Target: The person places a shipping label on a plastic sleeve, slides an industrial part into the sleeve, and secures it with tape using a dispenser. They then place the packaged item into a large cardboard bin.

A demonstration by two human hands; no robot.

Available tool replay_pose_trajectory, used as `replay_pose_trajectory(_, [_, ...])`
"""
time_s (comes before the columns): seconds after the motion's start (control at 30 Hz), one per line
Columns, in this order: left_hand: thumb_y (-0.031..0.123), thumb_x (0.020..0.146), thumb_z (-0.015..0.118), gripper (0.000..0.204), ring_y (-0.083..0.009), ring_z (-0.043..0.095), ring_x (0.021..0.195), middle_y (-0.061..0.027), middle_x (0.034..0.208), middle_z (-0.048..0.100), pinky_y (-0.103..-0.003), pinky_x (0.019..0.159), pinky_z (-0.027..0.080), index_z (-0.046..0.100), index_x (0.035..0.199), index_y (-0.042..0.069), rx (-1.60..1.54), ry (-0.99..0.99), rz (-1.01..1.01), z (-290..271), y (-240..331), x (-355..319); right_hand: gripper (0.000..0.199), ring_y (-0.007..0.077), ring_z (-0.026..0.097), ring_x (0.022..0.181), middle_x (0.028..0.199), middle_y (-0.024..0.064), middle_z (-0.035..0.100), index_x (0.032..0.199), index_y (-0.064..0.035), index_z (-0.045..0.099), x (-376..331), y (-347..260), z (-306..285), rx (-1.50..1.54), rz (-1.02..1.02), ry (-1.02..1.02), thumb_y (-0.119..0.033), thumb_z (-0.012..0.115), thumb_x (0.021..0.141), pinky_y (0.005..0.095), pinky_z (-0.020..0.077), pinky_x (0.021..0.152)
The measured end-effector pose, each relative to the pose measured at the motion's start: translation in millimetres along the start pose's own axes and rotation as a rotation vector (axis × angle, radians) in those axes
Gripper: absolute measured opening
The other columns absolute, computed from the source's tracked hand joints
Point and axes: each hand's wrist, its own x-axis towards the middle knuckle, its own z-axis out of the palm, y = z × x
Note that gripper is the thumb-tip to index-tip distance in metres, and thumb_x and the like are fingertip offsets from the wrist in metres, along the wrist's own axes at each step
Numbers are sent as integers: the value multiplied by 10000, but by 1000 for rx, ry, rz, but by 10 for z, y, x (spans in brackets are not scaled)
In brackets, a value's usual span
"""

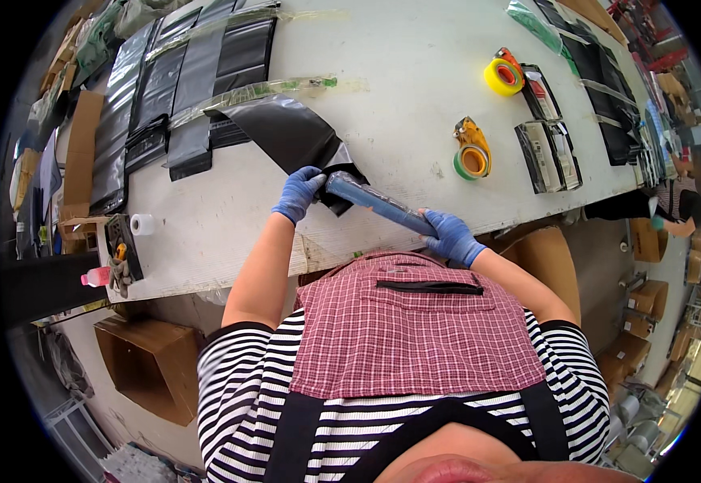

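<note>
My left hand (300,193), in a blue glove, has its fingers closed on the edge of a black plastic mailing bag (290,133). From there the bag stretches back toward the stack of bags on the table. In my blue-gloved right hand (452,237) is the near end of a long, flat blue item (382,207) in clear plastic wrap; its kind does not show. The item slants across the table's front edge. Its far end lies at the bag's opening beside my left fingers, and I cannot tell how much of it is inside.
Taped-down black bags (193,76) cover the white table's (382,88) far left. Two tape dispensers (473,153) and dark-and-white packages (549,157) lie to the right. At the left corner are a white roll (142,224) and a pink bottle (95,277). Another person (692,197) is at far right.
</note>
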Motion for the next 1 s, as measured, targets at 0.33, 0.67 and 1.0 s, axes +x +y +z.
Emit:
replay_pose_trajectory(0.33, [150,764,754,374,-331,484,1213,-94,1100,633,-471,963,435,642,1118,110,938,747,606,495,149,-515,467,275,634,885,940,176,656,1158,-45,594,149,-227,-45,476,328,-212,-363,699,833,376,489,821])
replay_pose_trajectory(0.67, [126,823,696,252,-231,658,678,-148,824,713,-350,664,524,697,1049,15,288,299,39,579,22,194,460,378,644,892,947,232,653,1133,-25,572,254,-535,-23,378,392,-87,-381,662,855,430,497,807])
replay_pose_trajectory(1.0, [101,849,644,172,-179,641,582,-123,751,697,-328,574,510,704,971,-5,515,174,132,447,19,627,583,437,592,1053,1101,297,612,1233,52,497,1574,-648,492,82,209,560,-399,635,889,457,474,927])
